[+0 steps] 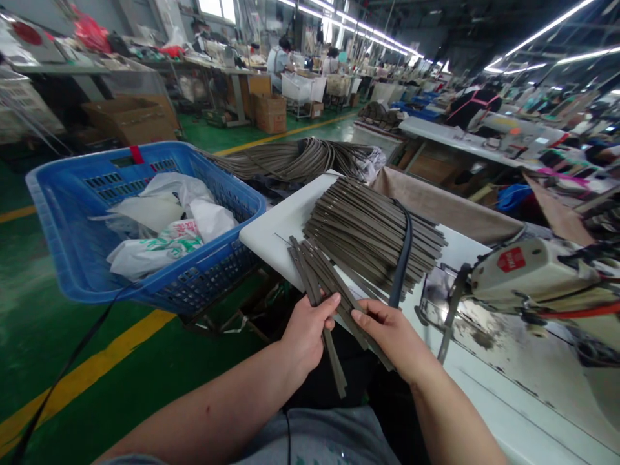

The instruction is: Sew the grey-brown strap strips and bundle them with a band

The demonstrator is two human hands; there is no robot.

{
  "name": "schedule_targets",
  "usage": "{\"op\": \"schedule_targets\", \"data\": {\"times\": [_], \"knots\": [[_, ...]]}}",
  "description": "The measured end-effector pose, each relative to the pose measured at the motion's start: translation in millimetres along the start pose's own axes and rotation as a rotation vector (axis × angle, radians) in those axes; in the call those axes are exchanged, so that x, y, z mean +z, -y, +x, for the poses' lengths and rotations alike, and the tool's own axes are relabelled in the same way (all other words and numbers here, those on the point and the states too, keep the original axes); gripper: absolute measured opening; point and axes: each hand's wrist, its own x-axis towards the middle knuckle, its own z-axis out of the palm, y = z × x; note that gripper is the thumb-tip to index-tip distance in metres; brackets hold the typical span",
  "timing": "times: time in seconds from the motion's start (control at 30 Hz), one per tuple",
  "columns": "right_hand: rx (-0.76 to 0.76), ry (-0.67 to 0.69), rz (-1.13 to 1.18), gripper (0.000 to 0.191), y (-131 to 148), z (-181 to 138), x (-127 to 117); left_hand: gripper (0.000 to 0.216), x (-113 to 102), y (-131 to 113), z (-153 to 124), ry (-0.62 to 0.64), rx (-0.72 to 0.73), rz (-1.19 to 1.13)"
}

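My left hand (pixel 309 328) is closed around a few narrow grey-brown fabric strips (pixel 335 368), its thumb lying across them. Their far ends rest at the table's edge and their near ends hang over my lap. My right hand (pixel 393 334) pinches a second small bunch of the same strips (pixel 334 274) just beside the first. Beyond the hands, a large pile of fabric strips (pixel 361 226) lies side by side on the white table (pixel 276 226). A dark curved band (pixel 403 255) crosses the right part of that pile.
At left stands a blue plastic basket (pixel 203 274) with white plastic bags (pixel 155 255). A sewing machine (pixel 533 271) is on the right of the table. Behind the pile lies a thick coil of grey-brown strips (pixel 300 158). Other people (pixel 279 61) sit at workstations farther off.
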Motion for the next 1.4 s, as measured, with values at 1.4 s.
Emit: {"op": "schedule_targets", "data": {"times": [1.4], "knots": [[-0.018,-0.043,0.053,0.036,1.9,-5.3,14.8,0.057,0.8,-1.7,0.7,0.109,-0.288,-0.026]]}}
